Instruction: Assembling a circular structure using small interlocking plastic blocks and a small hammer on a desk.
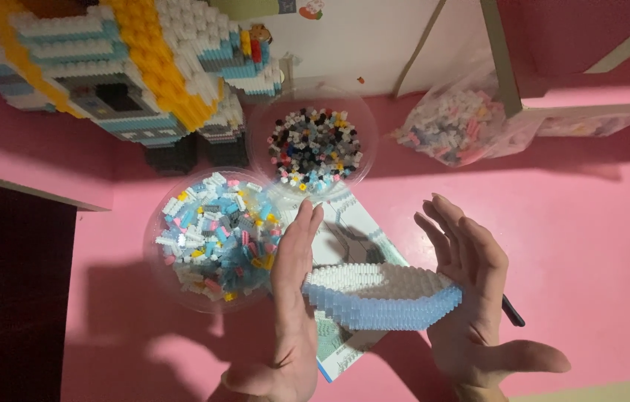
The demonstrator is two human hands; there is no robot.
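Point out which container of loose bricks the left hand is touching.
The left hand touches the clear bowl of pale blue, white and pink bricks. The dark-brick bowl and the bag of bricks lie farther back.

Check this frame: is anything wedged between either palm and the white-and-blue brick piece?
Nothing visible. The left hand and right hand press flat against opposite ends of the white-and-blue brick piece, above the instruction sheet.

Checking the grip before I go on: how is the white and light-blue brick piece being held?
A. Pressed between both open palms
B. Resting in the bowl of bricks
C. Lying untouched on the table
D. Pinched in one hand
A: the white and light-blue brick piece sits between the flat left hand and the open right hand, above the instruction booklet, with the fingers straight, not curled around it.
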